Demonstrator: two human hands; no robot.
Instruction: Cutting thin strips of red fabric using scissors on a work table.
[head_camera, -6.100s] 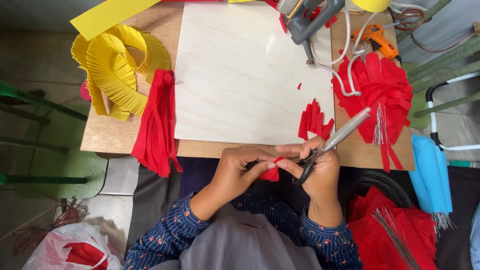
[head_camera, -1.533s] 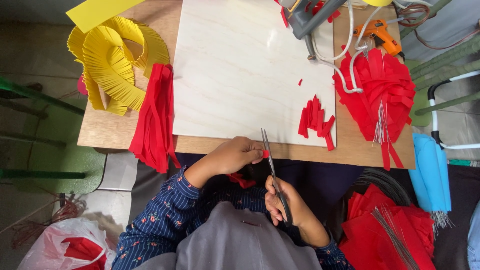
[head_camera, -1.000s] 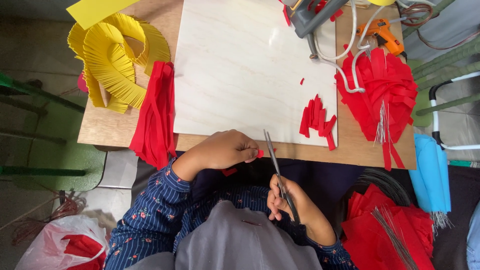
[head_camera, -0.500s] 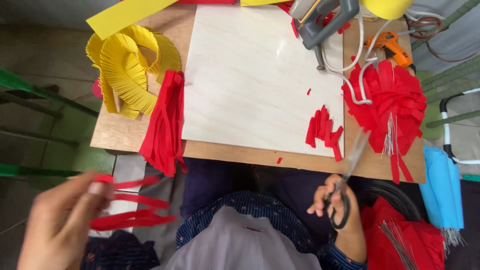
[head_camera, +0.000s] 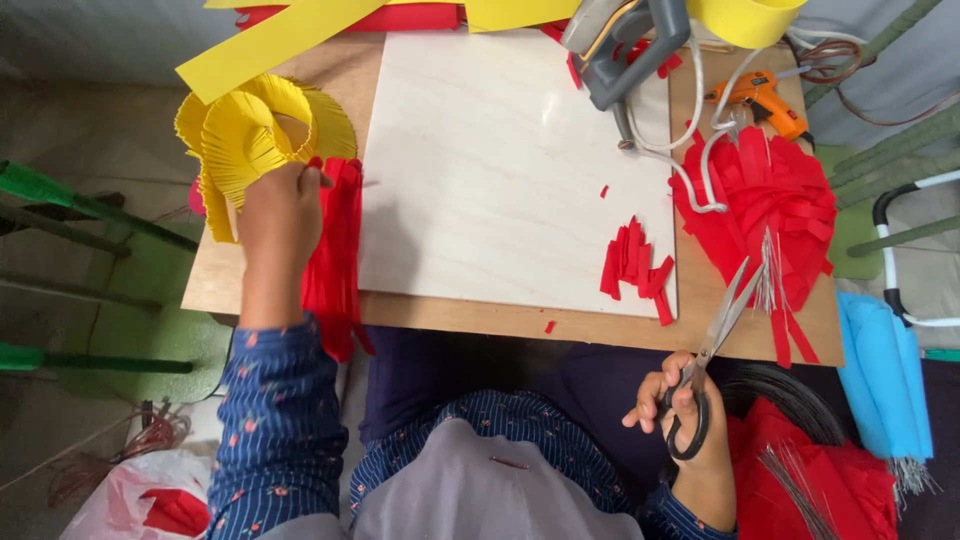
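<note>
Both hands are occupied in the head view: the left hand (head_camera: 280, 205) is laid on the draped pile of fringed red paper strips (head_camera: 335, 255) at the board's left edge, fingers closed over it, while black-handled steel scissors (head_camera: 705, 365) are gripped by the right hand (head_camera: 675, 400). Several cut red paper pieces (head_camera: 635, 265) are already gathered on the pale wooden board (head_camera: 500, 170); much red paper is left uncut.
</note>
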